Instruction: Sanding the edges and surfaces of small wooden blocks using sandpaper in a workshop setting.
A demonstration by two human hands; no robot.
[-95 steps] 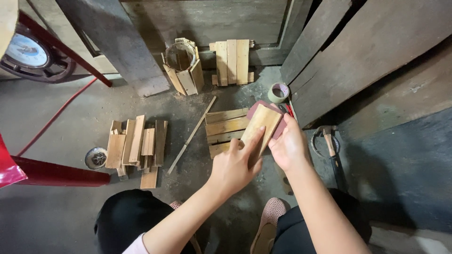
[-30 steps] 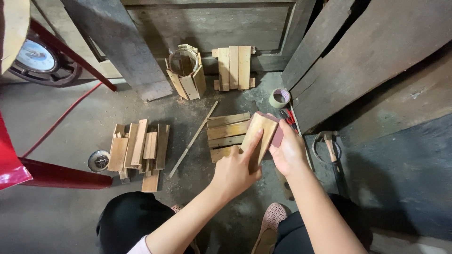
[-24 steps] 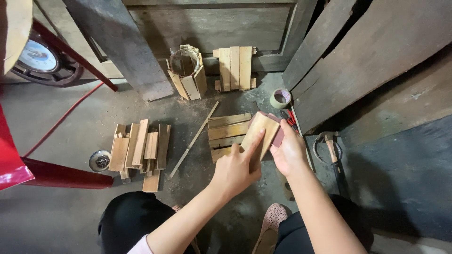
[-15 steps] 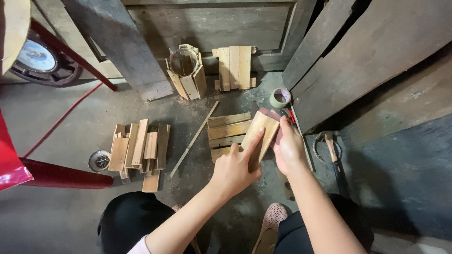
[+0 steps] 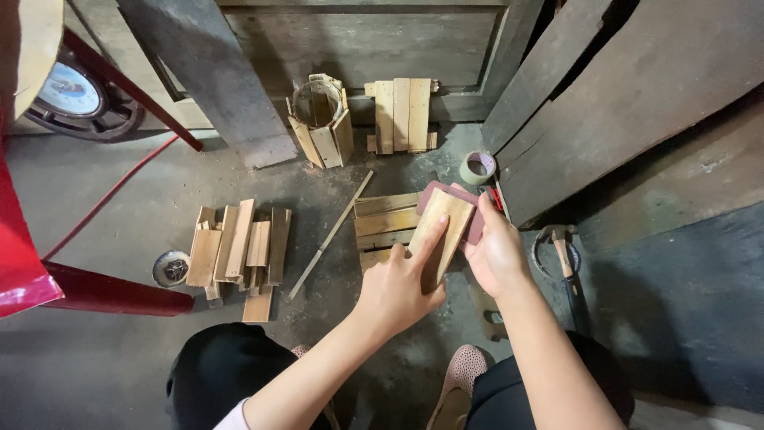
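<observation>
My left hand (image 5: 395,285) grips a short light wooden slat (image 5: 442,229), forefinger stretched along its face. My right hand (image 5: 497,253) holds a reddish-brown sheet of sandpaper (image 5: 436,193) pressed against the slat's far side; only its edge shows around the wood. Both hands hover above a small panel of joined slats (image 5: 385,224) lying on the concrete floor.
A pile of loose slats (image 5: 243,247) lies to the left, a thin stick (image 5: 331,233) beside it. A small slat barrel (image 5: 321,121) and another slat panel (image 5: 401,114) stand at the back. A tape roll (image 5: 478,167), a hammer (image 5: 563,255), a red frame (image 5: 48,279) and leaning planks (image 5: 605,103) surround me.
The slat and sandpaper shifted slightly back and forth between my hands; my left forefinger now lies further up the slat. Nothing else moved.
</observation>
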